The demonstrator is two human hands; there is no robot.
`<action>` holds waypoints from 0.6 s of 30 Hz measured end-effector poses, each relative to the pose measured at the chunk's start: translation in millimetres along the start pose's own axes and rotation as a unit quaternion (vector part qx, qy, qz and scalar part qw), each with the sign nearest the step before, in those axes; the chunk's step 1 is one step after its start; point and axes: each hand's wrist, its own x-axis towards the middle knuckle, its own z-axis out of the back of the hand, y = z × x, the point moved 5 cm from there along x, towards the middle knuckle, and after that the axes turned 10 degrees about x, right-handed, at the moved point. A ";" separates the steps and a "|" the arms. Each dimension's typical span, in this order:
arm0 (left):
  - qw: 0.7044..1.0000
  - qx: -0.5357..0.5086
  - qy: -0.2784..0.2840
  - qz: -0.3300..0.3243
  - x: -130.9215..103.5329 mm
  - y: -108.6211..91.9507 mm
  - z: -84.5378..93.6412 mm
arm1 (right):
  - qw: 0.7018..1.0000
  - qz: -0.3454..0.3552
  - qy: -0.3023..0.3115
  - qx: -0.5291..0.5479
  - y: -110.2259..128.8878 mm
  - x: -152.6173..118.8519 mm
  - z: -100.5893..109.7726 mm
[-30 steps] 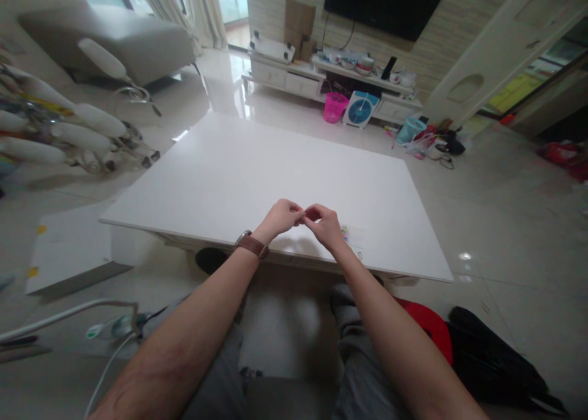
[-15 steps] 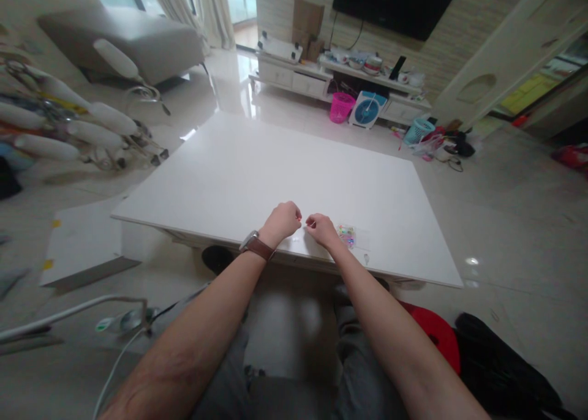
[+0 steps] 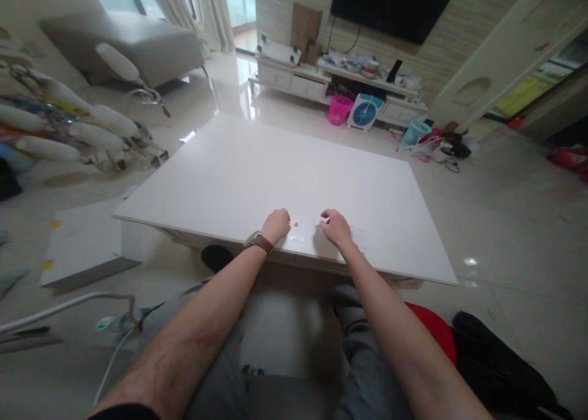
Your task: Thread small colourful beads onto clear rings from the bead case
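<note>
My left hand, with a brown-strapped watch on its wrist, rests low over the near edge of the white table. Its fingers are closed in a pinch, and whatever they hold is too small to name. Just right of those fingertips lies a tiny pinkish-red piece, apart from both hands. My right hand hovers further right, thumb and forefinger apart, nothing visible between them. A clear, thin sheet or bag shows beside the right wrist. The colourful small box is hidden behind that hand.
A grey bench stands at the far left. Across the floor are a TV cabinet, a pink basket and a fan. A white box lies left of the table, a red object at lower right.
My hands have moved apart, the left one leftward and the right one rightward. The tiny pinkish-red piece now shows on the table between them. My right hand now covers the colourful box.
</note>
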 end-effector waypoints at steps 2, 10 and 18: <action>1.000 0.002 -0.017 0.000 5.5 -2.0 -8.9 | 1.000 0.005 -0.015 0.003 -6.8 -13.1 13.3; 0.997 0.036 -0.061 -0.009 5.7 -9.3 -9.4 | 0.993 0.047 -0.088 0.061 -31.7 -76.7 95.8; 0.999 0.035 -0.017 -0.027 -80.8 -18.2 12.4 | 0.989 0.059 -0.105 0.087 -31.9 -142.9 148.3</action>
